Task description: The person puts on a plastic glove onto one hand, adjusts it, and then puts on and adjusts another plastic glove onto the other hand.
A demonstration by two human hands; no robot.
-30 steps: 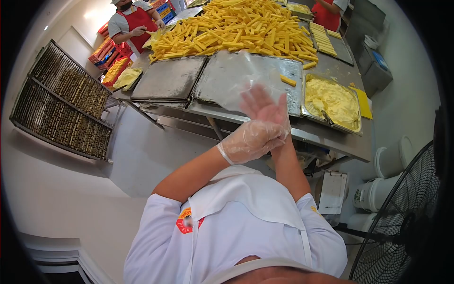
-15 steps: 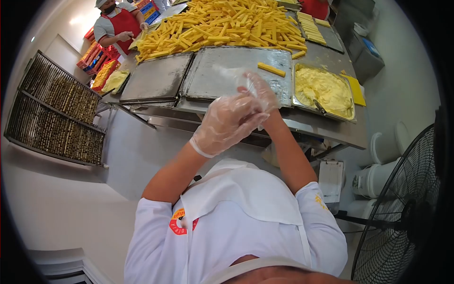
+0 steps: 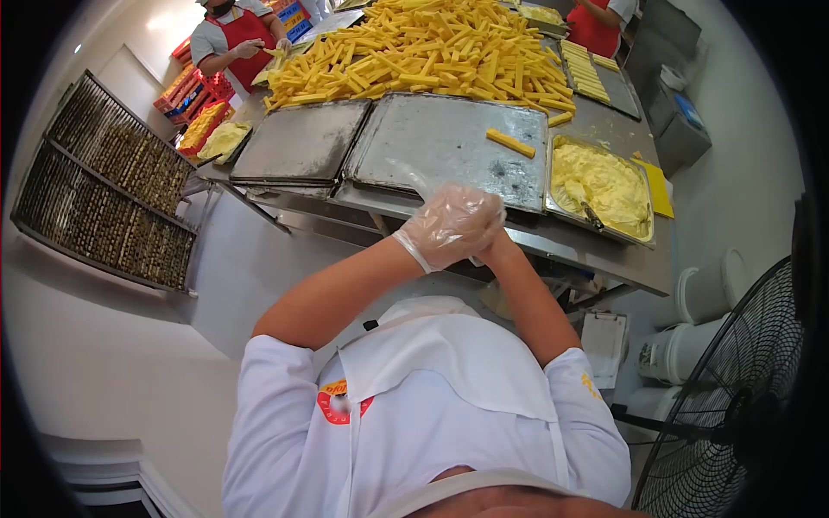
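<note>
My left hand point(image 3: 451, 228), in a clear plastic glove, is closed around the glove on my right hand, in front of the table edge. Of my right hand point(image 3: 494, 248) only the wrist side shows; its fingers are hidden behind the left. A loose flap of clear plastic point(image 3: 413, 178) sticks out beyond the hands, over the tray's near edge. Just past them lies a flat metal tray point(image 3: 414, 129) with one yellow stick point(image 3: 510, 142) on it. To its right sits a pan of creamy yellow mass point(image 3: 600, 184) with a utensil point(image 3: 592, 216) in it.
A big pile of yellow sticks point(image 3: 423, 52) covers the table's far part. More trays point(image 3: 298, 142) lie at left. Two co-workers in red aprons point(image 3: 237, 43) point(image 3: 594, 26) stand beyond. A rack point(image 3: 108, 181) is far left; a fan point(image 3: 734, 397) and white buckets point(image 3: 682, 350) are right.
Both hands have moved down toward my body. My left hand has come over the right one, whose fingers were visible before. The view has shifted slightly, so the table appears lower.
</note>
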